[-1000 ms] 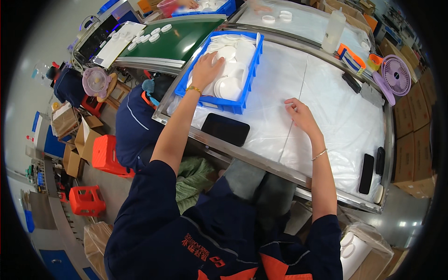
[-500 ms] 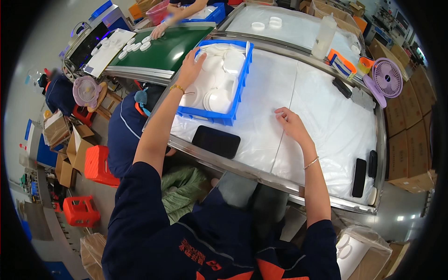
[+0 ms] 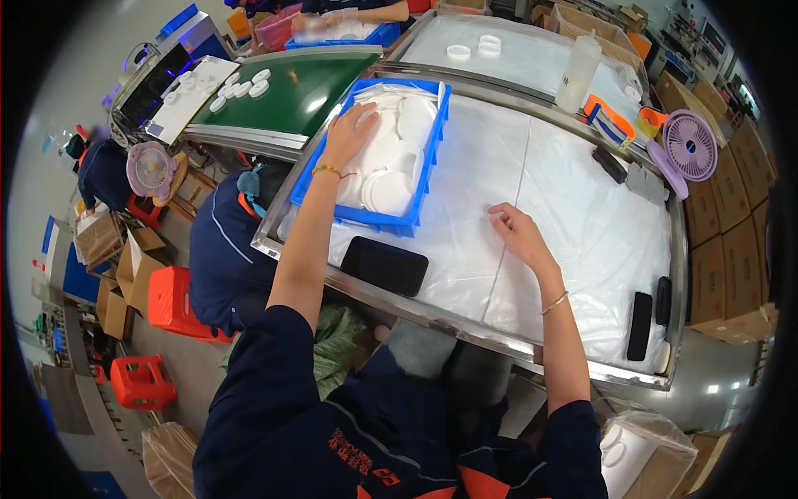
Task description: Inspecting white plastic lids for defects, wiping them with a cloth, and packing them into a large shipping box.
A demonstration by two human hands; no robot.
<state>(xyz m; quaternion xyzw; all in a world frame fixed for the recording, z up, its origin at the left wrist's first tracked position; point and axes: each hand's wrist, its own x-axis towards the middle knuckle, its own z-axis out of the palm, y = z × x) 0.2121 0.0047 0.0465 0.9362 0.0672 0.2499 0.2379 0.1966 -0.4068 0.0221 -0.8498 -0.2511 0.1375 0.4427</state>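
My left hand (image 3: 349, 140) lies over the left part of a blue plastic crate (image 3: 391, 219), its fingers stretched out on the white round discs (image 3: 389, 191) that fill it. Whether any disc is under the palm is hidden. The crate stands on the plastic-covered table (image 3: 465, 175), at its left side. My right hand (image 3: 522, 237) hovers over or rests on the middle of the sheet, fingers loosely bent and apart, with nothing visible in them. Between me and the crate lies a black phone-like slab (image 3: 385, 266), near the table's front edge.
A green conveyor belt (image 3: 291, 91) at the left carries white rings (image 3: 241, 88). A clear bottle (image 3: 578, 73), an orange tape dispenser (image 3: 611, 119) and a purple fan (image 3: 690, 145) line the far right edge. A person bends down at the left (image 3: 224, 249); another works behind a second blue crate (image 3: 384, 35).
My left hand has moved from the crate's left rim inward onto the discs, and the crate has shifted slightly toward me. The co-worker's hand has left the green belt for the far crate.
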